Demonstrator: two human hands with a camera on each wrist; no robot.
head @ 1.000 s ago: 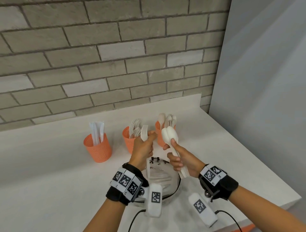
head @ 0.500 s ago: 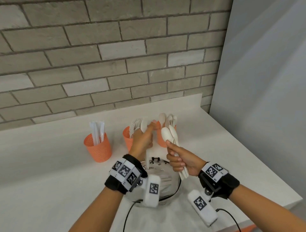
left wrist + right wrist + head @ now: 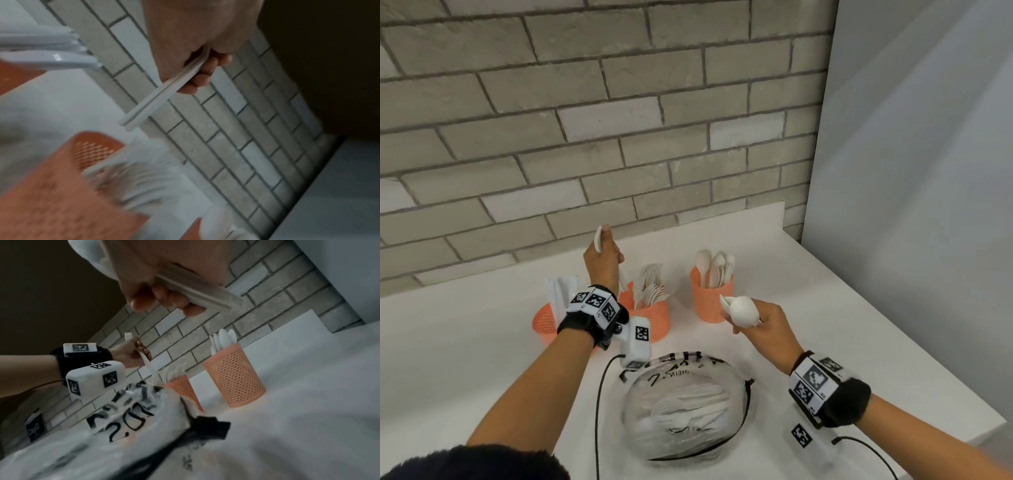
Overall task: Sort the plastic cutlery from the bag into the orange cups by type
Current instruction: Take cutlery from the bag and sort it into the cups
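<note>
the left hand [image 3: 602, 261] has its grip curled round white forks [image 3: 598, 237], raised above the middle orange cup [image 3: 650, 317]. the right hand [image 3: 763, 325] grips spoons [image 3: 741, 308] just beside the spoon cup [image 3: 709, 301]; the bag [image 3: 688, 404] lies on the worktop [image 3: 465, 342].

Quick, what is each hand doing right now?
Left hand: closed grip on white forks.
Right hand: closed grip on white spoons.
</note>
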